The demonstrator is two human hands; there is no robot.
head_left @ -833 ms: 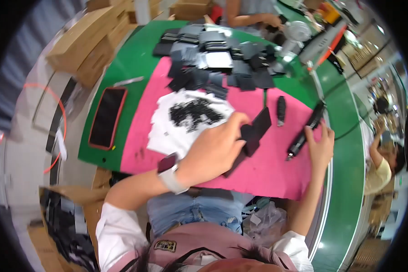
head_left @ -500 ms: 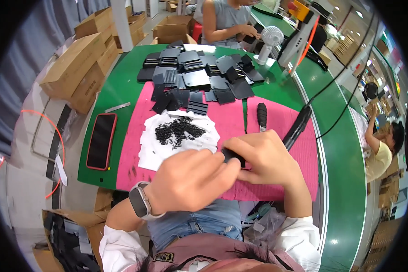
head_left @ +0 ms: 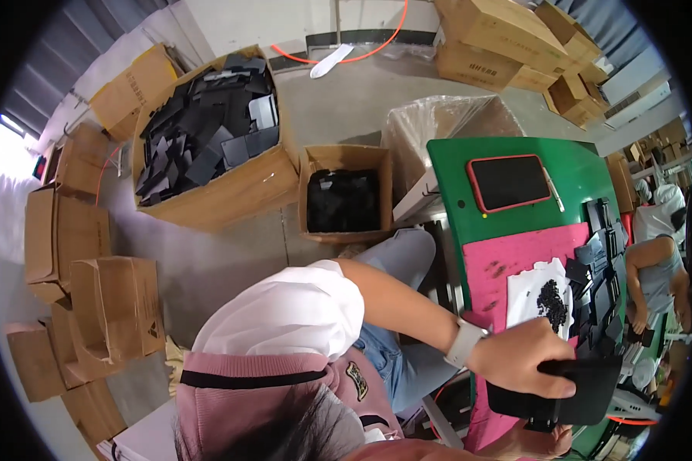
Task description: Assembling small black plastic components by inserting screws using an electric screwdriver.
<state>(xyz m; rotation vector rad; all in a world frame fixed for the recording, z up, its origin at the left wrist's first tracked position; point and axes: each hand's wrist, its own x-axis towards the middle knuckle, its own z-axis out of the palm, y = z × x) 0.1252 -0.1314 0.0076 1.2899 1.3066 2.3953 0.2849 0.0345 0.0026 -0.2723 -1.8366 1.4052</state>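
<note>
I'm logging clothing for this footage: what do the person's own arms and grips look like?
The left arm wears a short, puffy white fabric sleeve, beside a dusty-pink knit vest with black trim, and a pale-grey wristband. The left grip and right grip are gloveless; the right sleeve is unclear.

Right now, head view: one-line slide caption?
Left hand holds a flat black piece at the pink mat, right hand close by; small black parts lie heaped on a white sheet.

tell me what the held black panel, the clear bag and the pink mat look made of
Panel: probably plastic, possibly coated metal; smooth, dark, satin. Bag: thin plastic film; see-through, wrinkled, shiny. Mat: maybe foam or card; flat, matte, smudged.
</note>
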